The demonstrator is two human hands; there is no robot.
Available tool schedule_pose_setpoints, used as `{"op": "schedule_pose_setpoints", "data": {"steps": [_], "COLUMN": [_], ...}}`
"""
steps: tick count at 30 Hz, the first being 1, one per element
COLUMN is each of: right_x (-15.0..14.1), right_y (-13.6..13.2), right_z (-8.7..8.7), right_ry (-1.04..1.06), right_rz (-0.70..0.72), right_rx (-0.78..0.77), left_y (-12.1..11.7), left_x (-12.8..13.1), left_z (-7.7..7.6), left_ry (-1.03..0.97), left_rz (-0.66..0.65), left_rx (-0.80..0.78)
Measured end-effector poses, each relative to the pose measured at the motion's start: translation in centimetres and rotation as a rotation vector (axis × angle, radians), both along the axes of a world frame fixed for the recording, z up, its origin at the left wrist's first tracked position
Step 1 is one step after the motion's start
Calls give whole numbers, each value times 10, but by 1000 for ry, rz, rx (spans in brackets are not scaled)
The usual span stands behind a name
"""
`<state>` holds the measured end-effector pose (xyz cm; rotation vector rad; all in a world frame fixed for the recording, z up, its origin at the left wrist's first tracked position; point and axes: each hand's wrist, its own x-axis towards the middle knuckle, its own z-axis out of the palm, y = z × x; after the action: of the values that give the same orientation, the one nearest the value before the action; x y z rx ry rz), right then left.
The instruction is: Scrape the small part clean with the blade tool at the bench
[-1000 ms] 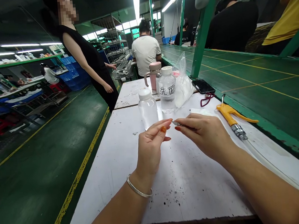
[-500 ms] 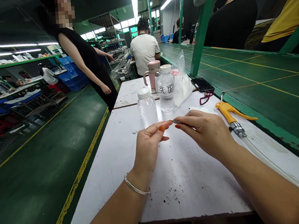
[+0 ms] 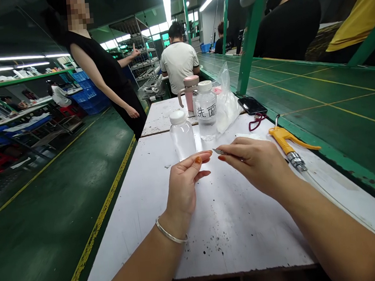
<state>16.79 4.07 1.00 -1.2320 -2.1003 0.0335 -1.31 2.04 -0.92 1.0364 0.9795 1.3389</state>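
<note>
My right hand (image 3: pixel 257 161) pinches a small pointed metal blade (image 3: pixel 218 151), most of it hidden by the fingers. The tip of this blade points left, a narrow gap from the fingertips of my left hand (image 3: pixel 186 179). On that hand the thumb presses against the index finger; whatever lies between them, if anything, is too small to make out. Just behind my left hand a clear bottle with a white cap (image 3: pixel 182 138) stands on the white tabletop (image 3: pixel 142 230). A ribbed clear bottle with black writing (image 3: pixel 207 123) is upright to its right.
Farther back are a pink cup (image 3: pixel 192 90) and a clear plastic bag (image 3: pixel 227 107). On the right lie a phone (image 3: pixel 252 105), a dark red loop (image 3: pixel 256 122) and a yellow air gun (image 3: pixel 283 139) with its hose. Dark specks dot the tabletop. A person (image 3: pixel 104 73) stands at left.
The blade has come slightly away from my left fingertips, leaving a small gap. The standing person's far hand has risen. The whole view has shifted a little.
</note>
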Motion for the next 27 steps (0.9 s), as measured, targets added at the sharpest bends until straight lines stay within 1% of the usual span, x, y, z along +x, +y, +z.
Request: {"op": "schedule_pose_setpoints", "data": {"steps": [4, 9, 14, 18, 22, 27], "right_x": [-5, -4, -4, -4, -5, -6], "right_y": [-1, 1, 1, -2, -2, -2], "right_z": [-3, -3, -3, -2, -3, -4], "right_ry": [-22, -26, -19, -22, -34, -55], "right_rz": [22, 16, 5, -16, -40, -73], "right_rx": [-30, -43, -55, -35, -7, 26], "left_y": [-1, -2, -4, -6, -7, -6], "left_x": [0, 0, 2, 3, 2, 1], "left_z": [1, 1, 2, 3, 4, 3], "left_ry": [-27, -7, 122, 236, 282, 302], "left_rz": [12, 22, 46, 82, 105, 88], "left_rx": [17, 29, 141, 224, 248, 229]}}
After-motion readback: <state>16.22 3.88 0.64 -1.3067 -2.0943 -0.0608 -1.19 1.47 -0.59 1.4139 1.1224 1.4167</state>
